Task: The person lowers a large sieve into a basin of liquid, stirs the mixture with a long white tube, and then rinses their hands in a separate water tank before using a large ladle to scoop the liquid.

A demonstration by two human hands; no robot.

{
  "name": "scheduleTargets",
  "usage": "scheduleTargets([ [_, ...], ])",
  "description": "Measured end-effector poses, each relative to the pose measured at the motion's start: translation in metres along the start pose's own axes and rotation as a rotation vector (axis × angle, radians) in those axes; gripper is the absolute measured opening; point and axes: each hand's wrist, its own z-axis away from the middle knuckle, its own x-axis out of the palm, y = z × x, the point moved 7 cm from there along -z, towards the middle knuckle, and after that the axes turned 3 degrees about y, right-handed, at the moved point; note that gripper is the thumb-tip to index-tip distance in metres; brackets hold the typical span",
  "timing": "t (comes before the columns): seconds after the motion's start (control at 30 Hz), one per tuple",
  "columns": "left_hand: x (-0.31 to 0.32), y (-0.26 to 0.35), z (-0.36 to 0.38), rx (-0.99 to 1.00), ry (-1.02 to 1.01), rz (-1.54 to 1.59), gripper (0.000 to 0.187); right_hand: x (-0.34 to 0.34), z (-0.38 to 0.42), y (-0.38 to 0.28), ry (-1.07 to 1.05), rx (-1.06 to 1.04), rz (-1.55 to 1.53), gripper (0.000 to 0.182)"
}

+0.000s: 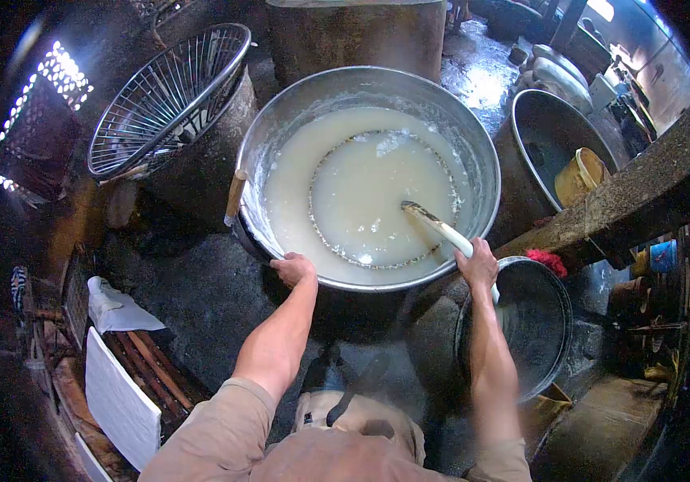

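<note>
A wide metal vat (489, 161) of cloudy, pale liquid (361, 201) stands in front of me, with white residue along its inner wall. My left hand (294, 270) is closed on its near rim, left of the middle. My right hand (478, 263), at the near right rim, wraps round a white pole (451, 234). The pole slants into the vat and its dark, worn end meets the liquid; whatever lies below the surface is hidden. A thin speckled ring (310, 201) shows as a large circle in the liquid.
Left of the vat, a wire basket (164, 104) tilts on a drum. A dark round tub (558, 321) stands at near right. Farther right, a large pot (522, 120) holds a yellow bucket (582, 177), beside a thick wooden beam (642, 189). White boards (120, 398) lean at lower left.
</note>
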Motion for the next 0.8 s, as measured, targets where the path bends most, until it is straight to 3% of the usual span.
scheduleTargets([
  [0.8, -0.0001, -0.0006, -0.002, 0.026, 0.02, 0.01, 0.036, -0.0017, 0.0014, -0.0024, 0.021, -0.024, 0.013, 0.038],
])
